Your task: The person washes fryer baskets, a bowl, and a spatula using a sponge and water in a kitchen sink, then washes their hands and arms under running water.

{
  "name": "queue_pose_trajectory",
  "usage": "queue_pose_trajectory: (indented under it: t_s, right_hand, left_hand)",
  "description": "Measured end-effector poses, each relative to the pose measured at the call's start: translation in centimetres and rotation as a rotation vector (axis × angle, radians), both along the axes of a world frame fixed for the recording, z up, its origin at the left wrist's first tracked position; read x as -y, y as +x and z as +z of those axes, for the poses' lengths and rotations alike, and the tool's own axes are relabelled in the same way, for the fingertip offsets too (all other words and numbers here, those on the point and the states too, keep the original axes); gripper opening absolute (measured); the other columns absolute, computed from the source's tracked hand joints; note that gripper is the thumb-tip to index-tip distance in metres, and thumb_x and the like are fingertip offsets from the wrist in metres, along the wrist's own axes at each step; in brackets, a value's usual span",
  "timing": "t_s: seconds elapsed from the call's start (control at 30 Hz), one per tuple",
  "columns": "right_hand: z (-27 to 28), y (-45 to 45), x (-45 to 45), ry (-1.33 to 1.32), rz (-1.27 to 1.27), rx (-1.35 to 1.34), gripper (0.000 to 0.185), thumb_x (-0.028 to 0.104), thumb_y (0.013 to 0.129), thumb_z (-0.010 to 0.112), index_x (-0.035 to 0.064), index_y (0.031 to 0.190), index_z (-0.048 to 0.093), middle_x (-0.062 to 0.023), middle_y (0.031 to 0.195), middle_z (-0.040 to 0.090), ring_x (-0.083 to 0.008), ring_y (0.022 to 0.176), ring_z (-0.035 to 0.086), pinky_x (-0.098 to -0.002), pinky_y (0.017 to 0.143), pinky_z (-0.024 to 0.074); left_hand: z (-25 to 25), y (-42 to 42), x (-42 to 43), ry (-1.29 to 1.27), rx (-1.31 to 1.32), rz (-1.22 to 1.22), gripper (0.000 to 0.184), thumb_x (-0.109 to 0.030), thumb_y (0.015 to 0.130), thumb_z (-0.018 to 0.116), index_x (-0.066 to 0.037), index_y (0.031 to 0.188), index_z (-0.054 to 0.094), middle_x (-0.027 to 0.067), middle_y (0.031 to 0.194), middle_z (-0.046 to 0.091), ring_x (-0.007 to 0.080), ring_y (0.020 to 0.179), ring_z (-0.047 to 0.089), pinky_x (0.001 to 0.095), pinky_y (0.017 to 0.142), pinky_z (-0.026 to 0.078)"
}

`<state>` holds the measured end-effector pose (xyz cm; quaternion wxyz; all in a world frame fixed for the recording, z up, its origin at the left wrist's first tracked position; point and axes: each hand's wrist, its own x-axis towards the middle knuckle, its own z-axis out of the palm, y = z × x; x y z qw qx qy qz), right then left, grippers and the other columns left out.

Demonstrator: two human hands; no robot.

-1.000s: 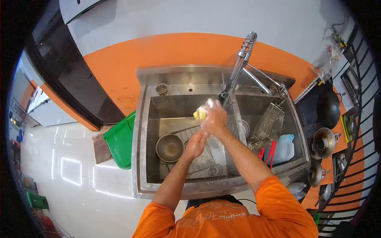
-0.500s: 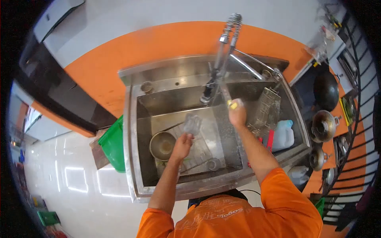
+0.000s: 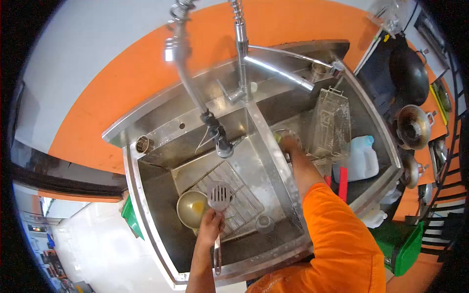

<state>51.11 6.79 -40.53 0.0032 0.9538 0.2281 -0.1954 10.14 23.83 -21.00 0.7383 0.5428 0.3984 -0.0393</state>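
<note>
My left hand is closed around a slotted metal spatula, its blade pointing up over the left basin. Beside the blade sits a round bowl with something yellow in it. Under the spatula a wire rack lies on the basin floor, near a small clear cup. My right hand reaches down into the right basin, at a round container and a yellow-green item; its fingers are too blurred and dark to make out.
A sprayer faucet hangs over the left basin. In the right basin are wire fryer baskets with red handles and a whitish jug. Pans and a black wok stand at the right; a green bin is at the lower right.
My right hand has moved down into the right basin. My left hand holds the spatula upright, its blade now sharp in view. The view has shifted, bringing the sprayer closer.
</note>
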Motion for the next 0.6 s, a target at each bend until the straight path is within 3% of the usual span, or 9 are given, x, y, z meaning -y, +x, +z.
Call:
queue_pose_trajectory:
  t_s: [0.2, 0.5, 0.57, 0.6]
  right_hand:
    - [-5.7, -1.0, 0.6, 0.042, -0.082, -0.224, 0.037, 0.03, 0.085, 0.05, 0.0066, 0.112, 0.06, -0.0194, 0.117, 0.056, -0.0344, 0.109, 0.057, -0.0451, 0.093, 0.0448]
    - [-8.6, -1.4, 0.4, 0.106, -0.142, -0.331, 0.037, 0.03, 0.084, 0.052, 0.0114, 0.116, 0.057, -0.0176, 0.126, 0.047, -0.0377, 0.11, 0.054, -0.0444, 0.093, 0.0449]
    - [-12.8, 0.0, 2.3, 0.211, 0.095, -0.224, 0.039, 0.037, 0.078, 0.058, 0.0014, 0.093, 0.068, -0.0192, 0.098, 0.066, -0.0347, 0.092, 0.064, -0.0422, 0.081, 0.0496]
    - [-16.9, 0.5, 4.3, 0.567, 0.242, 0.021, 0.029, 0.033, 0.073, 0.063, 0.0044, 0.076, 0.069, -0.018, 0.086, 0.067, -0.0355, 0.08, 0.064, -0.0434, 0.074, 0.0498]
  left_hand:
    - [-0.9, 1.8, -0.5, 0.0, 0.022, -0.004, 0.006, -0.009, 0.093, 0.044, -0.006, 0.09, 0.048, 0.0011, 0.069, 0.047, 0.0086, 0.053, 0.043, 0.0232, 0.046, 0.034]
    - [0.2, 3.7, -0.1, 0.065, 0.009, -0.053, 0.008, -0.011, 0.095, 0.044, -0.005, 0.09, 0.048, 0.0015, 0.07, 0.05, 0.0085, 0.054, 0.045, 0.0227, 0.047, 0.035]
    - [-0.1, 3.4, -0.2, 0.06, -0.013, -0.056, 0.011, -0.013, 0.096, 0.044, -0.004, 0.092, 0.05, 0.0028, 0.072, 0.053, 0.0087, 0.054, 0.046, 0.0224, 0.047, 0.035]
    - [-0.1, 3.1, -0.2, 0.053, -0.024, -0.057, 0.013, -0.014, 0.097, 0.043, -0.004, 0.093, 0.05, 0.0035, 0.073, 0.054, 0.0088, 0.055, 0.046, 0.0223, 0.047, 0.036]
